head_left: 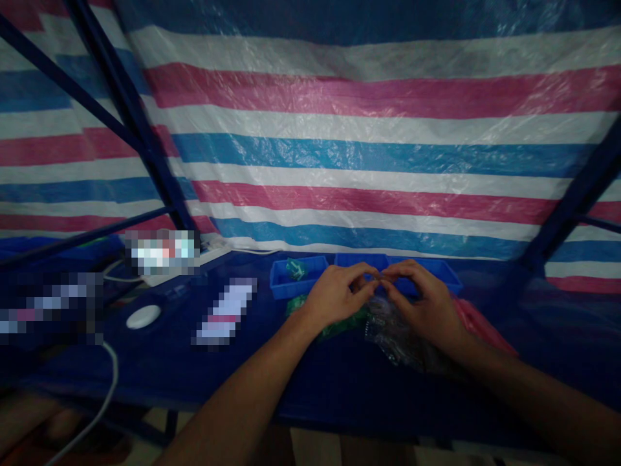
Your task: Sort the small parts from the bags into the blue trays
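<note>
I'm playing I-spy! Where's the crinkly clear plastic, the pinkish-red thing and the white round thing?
Clear plastic (pixel 389 333): head view, its crinkled middle.
Pinkish-red thing (pixel 485 328): head view, its visible middle.
White round thing (pixel 143 316): head view, its top.

A tiny piece (pixel 380 278), its shape too blurred to tell, is pinched between the left hand (pixel 337 292) and right hand (pixel 429 304); a crumpled clear plastic bag (pixel 388 327) is seen nearer.
</note>
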The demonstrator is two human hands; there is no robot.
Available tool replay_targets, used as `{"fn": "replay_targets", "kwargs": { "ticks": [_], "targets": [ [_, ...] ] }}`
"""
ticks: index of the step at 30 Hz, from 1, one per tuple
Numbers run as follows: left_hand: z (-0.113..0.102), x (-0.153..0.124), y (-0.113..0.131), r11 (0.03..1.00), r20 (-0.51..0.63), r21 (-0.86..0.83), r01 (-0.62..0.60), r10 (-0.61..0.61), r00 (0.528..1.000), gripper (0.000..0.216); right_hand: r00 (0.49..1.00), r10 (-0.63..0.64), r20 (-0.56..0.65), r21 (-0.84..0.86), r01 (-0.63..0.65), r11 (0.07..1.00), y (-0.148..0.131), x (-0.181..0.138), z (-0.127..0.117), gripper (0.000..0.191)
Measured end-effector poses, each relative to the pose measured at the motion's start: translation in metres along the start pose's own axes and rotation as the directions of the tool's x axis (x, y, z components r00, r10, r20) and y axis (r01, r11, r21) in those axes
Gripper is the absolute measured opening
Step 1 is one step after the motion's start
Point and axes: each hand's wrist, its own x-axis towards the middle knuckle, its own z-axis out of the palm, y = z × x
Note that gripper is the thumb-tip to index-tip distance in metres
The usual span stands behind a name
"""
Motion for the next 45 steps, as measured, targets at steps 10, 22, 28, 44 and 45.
{"fn": "replay_targets", "kwargs": {
  "ticks": [10, 22, 28, 44, 45],
  "targets": [
    [0.002, 0.004, -0.005, 0.929, -0.066, -0.367, 0.052, -0.081, 0.994, 0.028, 0.999, -0.032, 0.008, -0.032, 0.032, 0.999, 0.001, 0.002, 0.0, 0.022],
    [0.005, 0.004, -0.005, 0.98, -0.108, -0.191, 0.062, -0.084, 0.991, 0.047, 0.992, 0.122, 0.043, 0.037, -0.124, 0.992, 0.008, -0.004, 0.006, 0.032],
    [0.004, 0.005, -0.008, 0.999, -0.145, -0.045, -0.031, 0.024, 0.989, 0.021, 0.999, 0.047, 0.014, -0.002, -0.047, 0.999, 0.009, -0.003, 0.004, 0.018],
    [0.001, 0.005, -0.013, 0.984, -0.16, -0.177, 0.011, -0.039, 0.986, 0.029, 0.996, 0.031, 0.087, 0.032, -0.034, 0.999, 0.013, -0.003, 0.006, 0.024],
    [0.002, 0.005, -0.013, 0.986, -0.162, -0.169, -0.001, -0.027, 0.986, 0.028, 0.996, 0.034, 0.087, 0.039, -0.037, 0.999, 0.012, -0.002, 0.006, 0.026]
  ]
}}
